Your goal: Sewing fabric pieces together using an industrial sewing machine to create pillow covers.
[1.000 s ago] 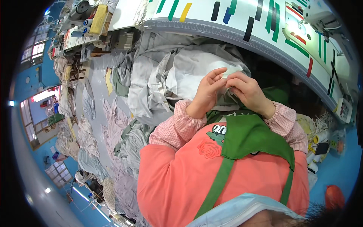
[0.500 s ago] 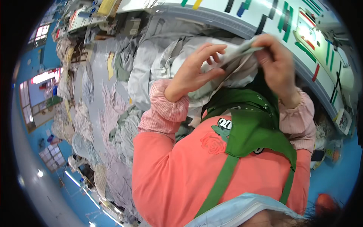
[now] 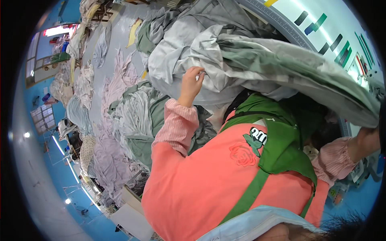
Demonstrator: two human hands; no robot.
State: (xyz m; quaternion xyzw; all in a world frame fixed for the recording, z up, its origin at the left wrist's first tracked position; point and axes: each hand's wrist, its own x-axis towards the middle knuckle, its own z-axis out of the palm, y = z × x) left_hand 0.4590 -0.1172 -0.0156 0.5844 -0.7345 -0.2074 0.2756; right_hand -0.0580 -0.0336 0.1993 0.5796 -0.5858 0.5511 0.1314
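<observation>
A long light grey and green cloth (image 3: 281, 60) stretches from the heap in my lap across to the far right. At its right end is my right hand (image 3: 366, 140), closed on the cloth near the picture's rim; most of its fingers are hidden. My left hand (image 3: 191, 85) is over the heap's near left side, fingers curled and thumb drawn in against pale grey cloth (image 3: 213, 76). Whether a fold is pinched between those fingertips cannot be made out. Below lies the green apron (image 3: 281, 140) I wear over a coral top with pink sleeve cuffs.
A white sewing table (image 3: 321, 24) with a ruler edge and coloured tape strips runs along the upper right. Grey-green cloth (image 3: 136, 116) is heaped at my left, beside lilac cloth (image 3: 116, 164). A yellow scrap (image 3: 134, 33) lies on the grey floor (image 3: 116, 36).
My right hand has swung far right and down, drawing the cloth out long. My left hand has dropped lower left and its fingers have curled in. The view has turned.
</observation>
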